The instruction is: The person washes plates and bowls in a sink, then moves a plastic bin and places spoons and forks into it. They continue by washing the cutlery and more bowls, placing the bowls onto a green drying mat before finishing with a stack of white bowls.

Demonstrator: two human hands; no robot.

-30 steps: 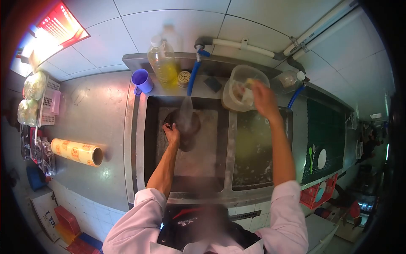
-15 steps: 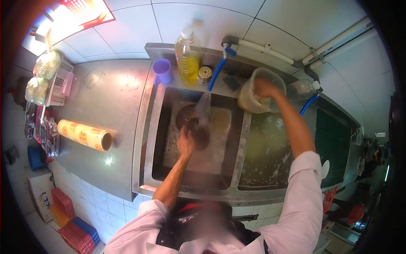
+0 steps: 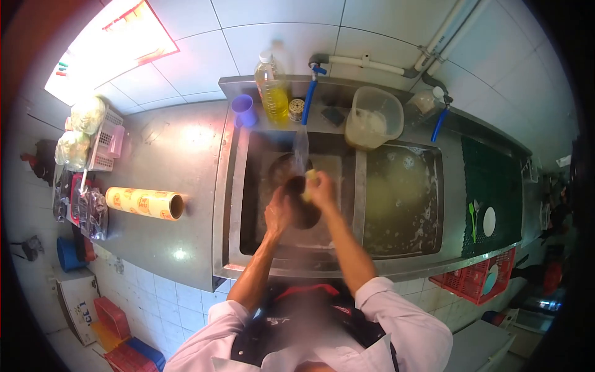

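Observation:
My left hand (image 3: pixel 277 215) grips a dark round bowl (image 3: pixel 302 209) over the left basin of a steel double sink (image 3: pixel 229 204). My right hand (image 3: pixel 321 189) holds a yellow sponge (image 3: pixel 308 181) against the bowl's upper edge. Water runs down from the blue-spouted tap (image 3: pixel 310 93) onto the bowl. Another dark round dish (image 3: pixel 280 168) lies in the basin behind it.
The right basin (image 3: pixel 403 198) holds cloudy soapy water. On the sink's back ledge stand a clear plastic tub (image 3: pixel 373 118), a bottle of yellow liquid (image 3: pixel 273 87) and a purple mug (image 3: pixel 244 110). A roll of cling film (image 3: pixel 144 203) lies on the left counter. A green mat (image 3: pixel 496 186) covers the right drainboard.
My right hand has left the clear tub on the ledge and come down with the sponge to the bowl. The left hand has kept hold of the bowl under the water.

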